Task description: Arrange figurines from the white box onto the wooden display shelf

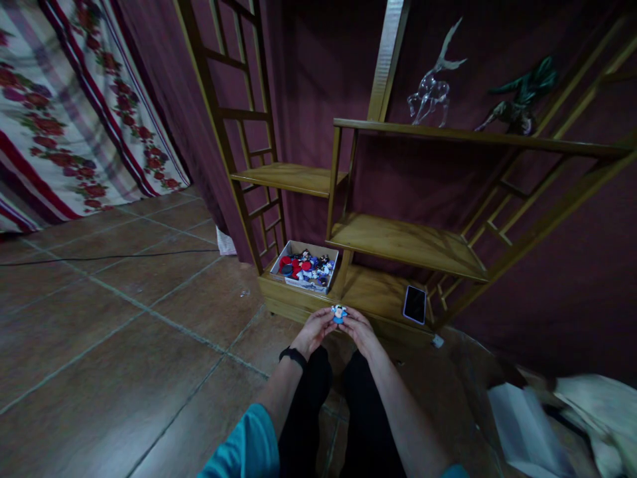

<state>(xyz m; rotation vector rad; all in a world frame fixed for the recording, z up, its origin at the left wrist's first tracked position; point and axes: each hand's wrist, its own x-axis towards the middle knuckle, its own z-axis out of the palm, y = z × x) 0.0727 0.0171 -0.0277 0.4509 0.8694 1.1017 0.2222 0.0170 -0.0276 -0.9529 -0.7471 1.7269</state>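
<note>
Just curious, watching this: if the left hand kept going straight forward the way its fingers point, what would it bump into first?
Probably the front edge of the wooden shelf's bottom board, just ahead of the left hand, which with the right hand holds a small blue figure. The box of toys sits further back. Depth is hard to judge.

Home room, tiled floor (124,318), wooden display shelf (398,239) with figurines, floral curtain (64,119)

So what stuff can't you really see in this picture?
Head view only:
- The small blue and white toy figure: too small to tell its shape; the left hand and right hand cover its sides.
- The shallow grey box of small coloured toys: pieces too tiny and dim to tell apart.
- The white papers at the lower right: blurred, cut by the edge.
- The dark flat phone: screen blank.
</note>
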